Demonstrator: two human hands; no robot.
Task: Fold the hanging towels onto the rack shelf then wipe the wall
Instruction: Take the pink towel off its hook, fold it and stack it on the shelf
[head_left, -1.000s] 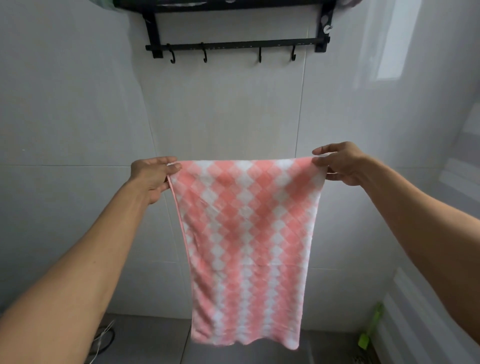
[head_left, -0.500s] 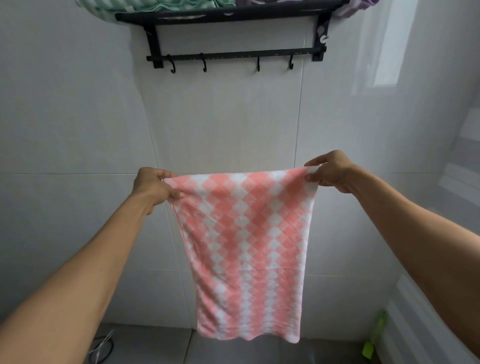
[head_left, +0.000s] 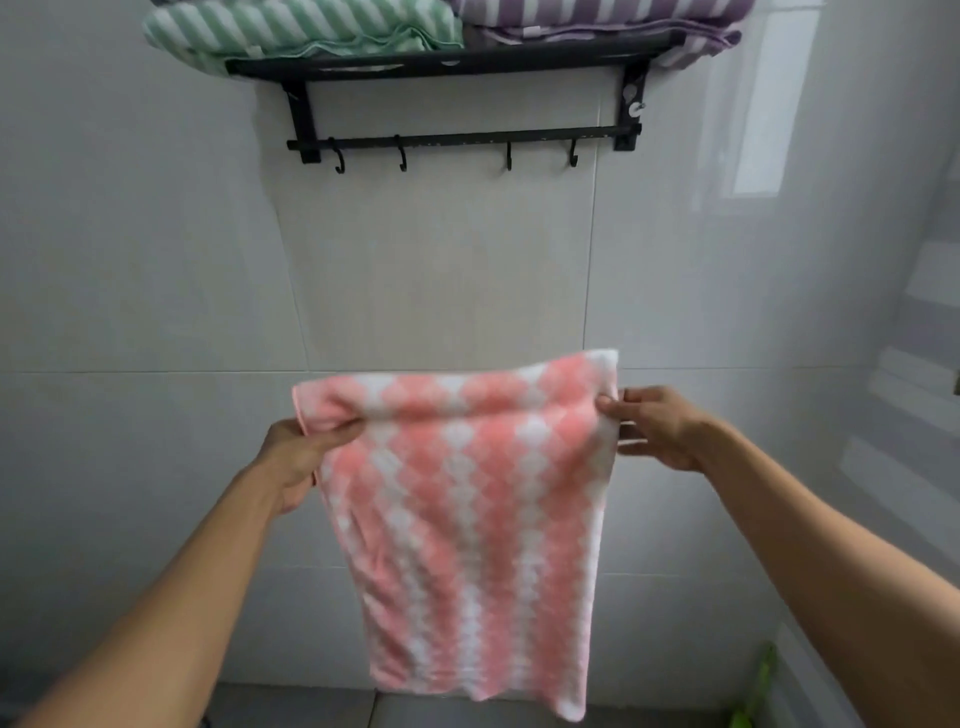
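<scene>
A pink and white diamond-patterned towel (head_left: 467, 519) hangs in front of the tiled wall (head_left: 441, 270), held out flat between both hands. My left hand (head_left: 298, 457) pinches its upper left side and my right hand (head_left: 657, 426) pinches its upper right side. The towel's top edge stands up above my fingers and curls over. High on the wall is a black rack (head_left: 457, 62) with a shelf and a hook bar (head_left: 462, 141) whose hooks are bare. On the shelf lie a folded green striped towel (head_left: 301, 26) at left and a folded purple striped towel (head_left: 597, 21) at right.
The grey tiled floor (head_left: 291, 706) shows at the bottom. A green object (head_left: 756, 686) stands at the lower right by the wall's corner. A bright window reflection (head_left: 763, 104) lies on the right wall tiles.
Both hands have dropped lower on the towel's sides, so the top edge now rises and folds over above them. The view has tilted up, bringing the shelf's folded towels into sight.
</scene>
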